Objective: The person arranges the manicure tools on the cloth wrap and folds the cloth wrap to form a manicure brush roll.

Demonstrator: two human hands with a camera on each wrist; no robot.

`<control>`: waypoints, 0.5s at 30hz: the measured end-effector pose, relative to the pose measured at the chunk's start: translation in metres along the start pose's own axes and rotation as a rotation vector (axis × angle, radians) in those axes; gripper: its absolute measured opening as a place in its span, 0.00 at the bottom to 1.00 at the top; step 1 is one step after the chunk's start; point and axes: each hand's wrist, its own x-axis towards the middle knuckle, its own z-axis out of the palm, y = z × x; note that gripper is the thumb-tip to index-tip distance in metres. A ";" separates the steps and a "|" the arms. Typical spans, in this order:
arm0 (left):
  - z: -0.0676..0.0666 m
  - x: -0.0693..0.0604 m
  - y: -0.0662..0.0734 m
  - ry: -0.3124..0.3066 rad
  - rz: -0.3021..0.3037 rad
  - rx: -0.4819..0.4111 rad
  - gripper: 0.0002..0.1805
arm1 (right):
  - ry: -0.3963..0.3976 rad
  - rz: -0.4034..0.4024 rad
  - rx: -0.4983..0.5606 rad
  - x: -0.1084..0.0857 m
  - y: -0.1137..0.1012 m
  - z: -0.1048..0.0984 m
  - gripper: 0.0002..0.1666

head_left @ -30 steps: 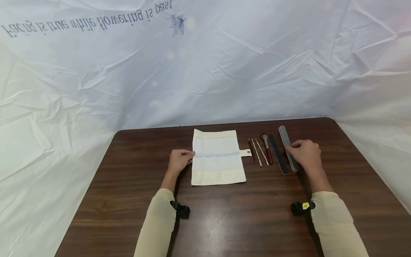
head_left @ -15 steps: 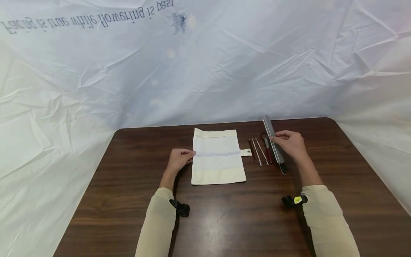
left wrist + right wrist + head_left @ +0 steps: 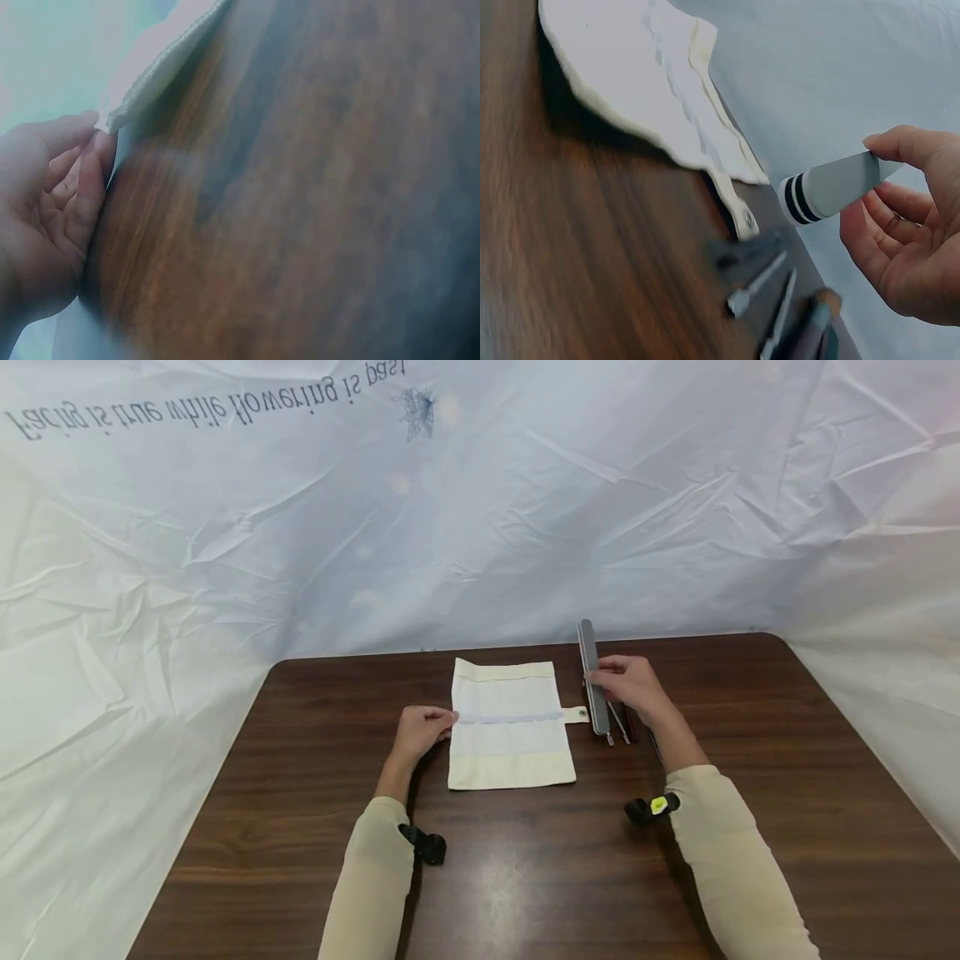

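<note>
Left sleeve (image 3: 367,885), right sleeve (image 3: 738,868): cream, long, entering from the near side.
Left camera (image 3: 432,848), right camera (image 3: 639,812): black, one at each cuff; the right bears a yellow mark.
Counter (image 3: 525,860): dark brown wood grain, pale reflection on the near part, far corners rounded.
Left hand (image 3: 418,735): thumb and fingers pinching the left edge of the pouch (image 3: 512,702).
Pouch: cream cloth, spread out on the counter, white lining, pale band across the middle. Its strap (image 3: 575,715), with metal snap, points right.
Tools (image 3: 779,315): two, slim, metal, lying just right of the strap; partly covered by the files in the head view.
Brush (image 3: 804,341): dark red handle, beside the tools; blurred in the right wrist view.
Right hand (image 3: 633,683): gripping the files (image 3: 591,668) between thumb and fingers.
Files: grey stack, white-and-black striped at the end, held above the counter, right of the pouch.
Backdrop (image 3: 480,543): white creased sheet behind the counter; inverted lettering (image 3: 210,406) and blue motif (image 3: 417,412) at upper left.
</note>
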 end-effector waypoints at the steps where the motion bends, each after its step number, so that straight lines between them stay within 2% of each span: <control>1: 0.000 0.000 0.000 0.002 0.006 0.003 0.13 | -0.008 -0.002 0.008 0.002 -0.002 0.002 0.36; 7: 0.000 -0.001 0.001 0.007 0.023 0.014 0.12 | -0.052 -0.015 0.058 0.013 -0.015 0.018 0.32; 15: -0.001 -0.002 0.001 0.002 0.038 0.010 0.12 | -0.069 -0.019 0.179 0.029 -0.017 0.039 0.28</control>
